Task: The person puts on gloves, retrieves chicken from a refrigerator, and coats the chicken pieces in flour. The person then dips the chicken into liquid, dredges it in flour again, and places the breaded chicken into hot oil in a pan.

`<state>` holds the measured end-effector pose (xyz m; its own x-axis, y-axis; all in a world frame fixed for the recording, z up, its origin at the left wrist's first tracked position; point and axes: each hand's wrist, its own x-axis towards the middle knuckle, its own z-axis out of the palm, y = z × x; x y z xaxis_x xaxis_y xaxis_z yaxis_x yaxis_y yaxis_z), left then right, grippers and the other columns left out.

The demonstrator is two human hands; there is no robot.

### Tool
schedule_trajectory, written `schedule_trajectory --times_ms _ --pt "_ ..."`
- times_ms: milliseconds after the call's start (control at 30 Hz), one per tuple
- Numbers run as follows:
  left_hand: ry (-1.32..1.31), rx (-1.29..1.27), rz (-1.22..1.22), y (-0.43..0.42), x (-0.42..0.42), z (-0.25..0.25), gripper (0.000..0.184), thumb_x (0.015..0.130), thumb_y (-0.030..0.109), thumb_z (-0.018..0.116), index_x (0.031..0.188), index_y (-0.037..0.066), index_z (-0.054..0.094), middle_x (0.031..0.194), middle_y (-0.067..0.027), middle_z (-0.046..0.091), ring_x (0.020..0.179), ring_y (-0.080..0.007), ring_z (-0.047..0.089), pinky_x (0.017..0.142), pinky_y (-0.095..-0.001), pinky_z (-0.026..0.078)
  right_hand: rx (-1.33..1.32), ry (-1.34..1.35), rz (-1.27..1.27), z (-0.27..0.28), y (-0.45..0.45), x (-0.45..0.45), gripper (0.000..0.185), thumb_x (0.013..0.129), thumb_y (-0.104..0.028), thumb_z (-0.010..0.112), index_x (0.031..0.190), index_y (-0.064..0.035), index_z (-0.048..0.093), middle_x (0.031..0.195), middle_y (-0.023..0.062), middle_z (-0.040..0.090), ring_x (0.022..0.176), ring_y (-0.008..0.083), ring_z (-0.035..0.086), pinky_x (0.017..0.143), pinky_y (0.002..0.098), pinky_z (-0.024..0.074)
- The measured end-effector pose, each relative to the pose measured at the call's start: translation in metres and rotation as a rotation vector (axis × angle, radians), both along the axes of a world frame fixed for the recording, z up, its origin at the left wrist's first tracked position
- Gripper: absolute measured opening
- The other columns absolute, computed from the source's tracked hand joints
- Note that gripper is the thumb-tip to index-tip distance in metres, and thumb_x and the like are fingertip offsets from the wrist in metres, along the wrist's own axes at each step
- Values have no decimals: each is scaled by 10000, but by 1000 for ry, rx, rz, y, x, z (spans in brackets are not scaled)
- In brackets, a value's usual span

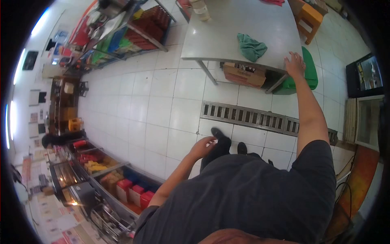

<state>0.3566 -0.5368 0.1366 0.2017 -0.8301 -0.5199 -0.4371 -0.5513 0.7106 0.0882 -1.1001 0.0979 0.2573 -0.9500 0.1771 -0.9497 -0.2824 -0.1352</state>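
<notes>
My right hand point(295, 64) rests at the near right corner of a metal-topped table point(221, 34), fingers spread, with nothing in it. To its left on the tabletop lies a crumpled green cloth point(251, 48), apart from the fingers. Low at my left side, near my leg, hangs my left hand point(202, 147). Its fingers are loosely bent and apart, and I see nothing in them. A clear container point(200, 10) stands at the table's far left, and part of a red cloth point(273, 1) shows at the far edge.
Under the table sits a cardboard box point(243, 76); beside it stands a green bin point(310, 71). A metal drain grate point(248, 116) crosses the tiled floor. An orange stool point(310, 20) stands behind. On the left are a loaded shelf point(148, 36), red containers point(130, 191) and a dark-clothed person point(65, 138).
</notes>
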Motion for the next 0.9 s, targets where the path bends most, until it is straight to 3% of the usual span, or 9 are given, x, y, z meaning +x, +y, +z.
schedule_trajectory --times_ms 133,200,233,267,300,400,633,867,900 --pt "8 -113 -338 -161 41 -54 315 988 268 643 1242 84 669 1158 -148 699 1108 -324 650 964 -412 507 162 171 -260 -14 -37 77 754 972 -707 387 1589 -279 316 1672 116 246 1540 397 177 1170 721 129" --pt "127 -301 -341 -251 54 -123 242 902 176 671 1117 71 706 1088 -159 703 1063 -363 647 934 -453 511 60 176 -219 -24 -69 89 775 957 -720 404 1591 -284 315 1672 124 246 1536 415 177 1162 739 118" --pt "43 -308 -448 -295 63 -182 294 981 276 633 1195 81 678 1144 -158 686 1093 -338 641 950 -421 506 16 158 -167 -32 -82 89 766 951 -706 444 1581 -283 342 1663 130 264 1531 422 190 1160 739 120" --pt "137 83 -388 -356 63 -195 281 978 255 621 1188 78 679 1181 -175 671 1085 -354 643 925 -430 520 68 221 -194 -40 -86 87 766 951 -706 444 1581 -283 342 1663 130 264 1531 422 190 1160 739 120" --pt "-33 -205 -409 -402 65 -218 308 973 255 624 1246 118 666 1246 -187 647 1101 -361 642 935 -434 530 17 149 -162 -46 -94 88 754 957 -706 445 1578 -291 344 1658 127 275 1528 416 204 1163 731 125" --pt "-44 -83 -70 -492 73 -347 405 962 266 637 1351 156 609 1296 -205 622 1131 -376 631 998 -454 511 -22 94 -130 -62 -121 94 736 951 -676 485 1566 -289 370 1648 135 289 1523 421 215 1157 737 127" --pt "-166 452 -219 -502 40 -482 450 942 247 656 1370 133 578 1292 -197 625 1131 -360 630 997 -447 509 93 64 -139 -70 -155 114 712 942 -552 566 1553 -223 407 1627 195 299 1505 474 218 1154 733 85" --pt "-114 634 -217 -448 -9 -512 499 921 227 675 1389 109 546 1287 -189 628 1130 -344 629 997 -440 508 198 62 -107 -59 -162 109 710 961 -454 586 1566 -152 371 1638 228 256 1515 490 175 1168 701 29" --pt "-98 634 -193 -411 -20 -502 506 919 225 677 1391 106 542 1287 -188 629 1130 -342 629 997 -439 508 180 66 -107 -35 -101 105 710 963 -447 583 1566 -137 369 1640 231 252 1517 489 170 1172 695 22"
